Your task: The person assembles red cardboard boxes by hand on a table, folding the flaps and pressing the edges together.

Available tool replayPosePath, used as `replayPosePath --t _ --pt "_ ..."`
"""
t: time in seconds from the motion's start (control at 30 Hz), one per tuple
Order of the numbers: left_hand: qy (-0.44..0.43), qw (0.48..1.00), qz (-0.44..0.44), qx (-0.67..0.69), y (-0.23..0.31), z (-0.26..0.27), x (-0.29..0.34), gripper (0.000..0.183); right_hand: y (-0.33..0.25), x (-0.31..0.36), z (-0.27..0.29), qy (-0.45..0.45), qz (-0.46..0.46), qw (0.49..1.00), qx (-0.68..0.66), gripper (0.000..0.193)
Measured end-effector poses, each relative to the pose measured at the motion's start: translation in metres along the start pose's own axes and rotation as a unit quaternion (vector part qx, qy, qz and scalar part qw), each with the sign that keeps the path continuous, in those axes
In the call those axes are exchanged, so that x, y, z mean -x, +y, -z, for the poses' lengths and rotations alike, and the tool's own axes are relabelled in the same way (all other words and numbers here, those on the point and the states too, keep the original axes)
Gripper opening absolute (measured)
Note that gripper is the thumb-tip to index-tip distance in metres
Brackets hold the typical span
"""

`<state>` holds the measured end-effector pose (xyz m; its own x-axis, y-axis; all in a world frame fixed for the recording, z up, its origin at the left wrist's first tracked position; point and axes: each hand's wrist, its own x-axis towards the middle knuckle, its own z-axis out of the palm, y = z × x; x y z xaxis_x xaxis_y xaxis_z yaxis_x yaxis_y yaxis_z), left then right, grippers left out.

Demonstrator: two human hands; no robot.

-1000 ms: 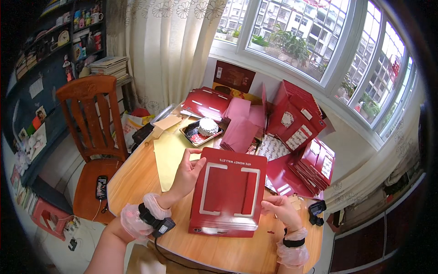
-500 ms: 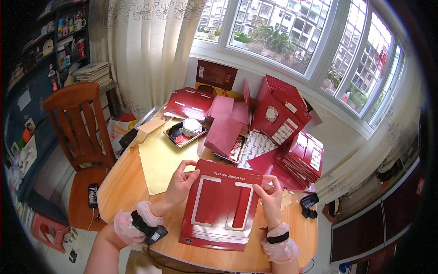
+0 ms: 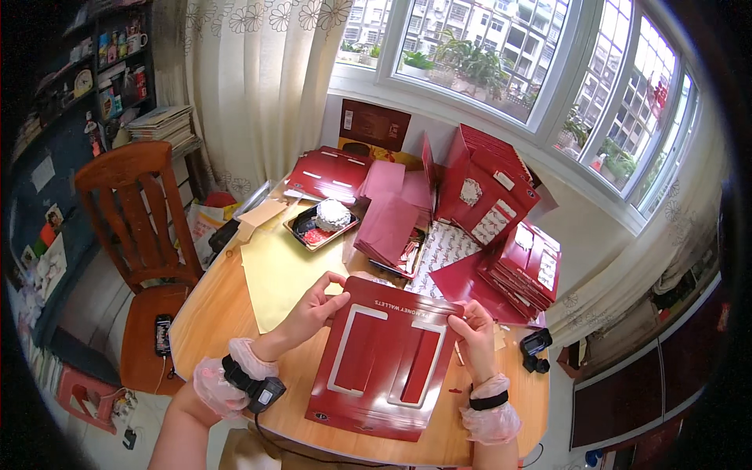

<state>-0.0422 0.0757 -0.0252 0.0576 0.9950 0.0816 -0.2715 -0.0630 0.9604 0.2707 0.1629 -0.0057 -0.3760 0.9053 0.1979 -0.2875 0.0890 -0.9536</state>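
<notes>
Key relation: red card (image 3: 376,356) sits between both hands, its far edge bridging them; long axis runs 1 to 7 o'clock.
Card from left grip (image 3: 316,307): body lies toward 5 o'clock; contact at its far left corner.
Card from right grip (image 3: 475,340): body lies toward 8 o'clock; contact at its far right corner.
Nearer hand: neither, both touching.
Left grip state: pinching the card, thumb on the face, fingers mostly behind.
Right grip state: also pinching the card, thumb on the face just beside the white outline.
Left arm: comes in from 7 o'clock, reaches to 1 o'clock.
Right arm: comes in from 5 o'clock, points about 12.
Card pose: printed face to camera, over counter (image 3: 205,323); can't tell if near edge touches it.
Yellow sheet (image 3: 288,280): 10 o'clock of card.
Black tray (image 3: 298,222): 11 o'clock, past the left hand.
Red card stack (image 3: 513,270): 1 o'clock, past the right hand.
Red scrap (image 3: 456,390): 4 o'clock, beside the card.
</notes>
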Motion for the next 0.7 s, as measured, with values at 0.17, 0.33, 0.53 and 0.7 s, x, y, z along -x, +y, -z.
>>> replayPosePath --t 0.17,0.33,0.53,0.7 --pt "0.008 1.000 -0.001 0.015 0.003 -0.005 0.001 0.018 0.002 -0.001 -0.003 0.016 0.014 1.000 0.005 0.011" --pt "0.011 1.000 -0.011 0.000 0.001 -0.004 0.002 0.015 0.001 0.000 -0.001 0.018 -0.031 0.999 0.010 0.009" --pt "0.024 1.000 0.006 -0.015 -0.004 -0.004 0.000 0.014 -0.001 -0.001 0.007 -0.033 -0.050 0.998 -0.005 0.014" --pt "0.039 0.999 0.003 0.013 -0.008 -0.008 0.000 0.016 0.005 -0.002 0.012 -0.030 -0.053 0.997 0.054 0.013"
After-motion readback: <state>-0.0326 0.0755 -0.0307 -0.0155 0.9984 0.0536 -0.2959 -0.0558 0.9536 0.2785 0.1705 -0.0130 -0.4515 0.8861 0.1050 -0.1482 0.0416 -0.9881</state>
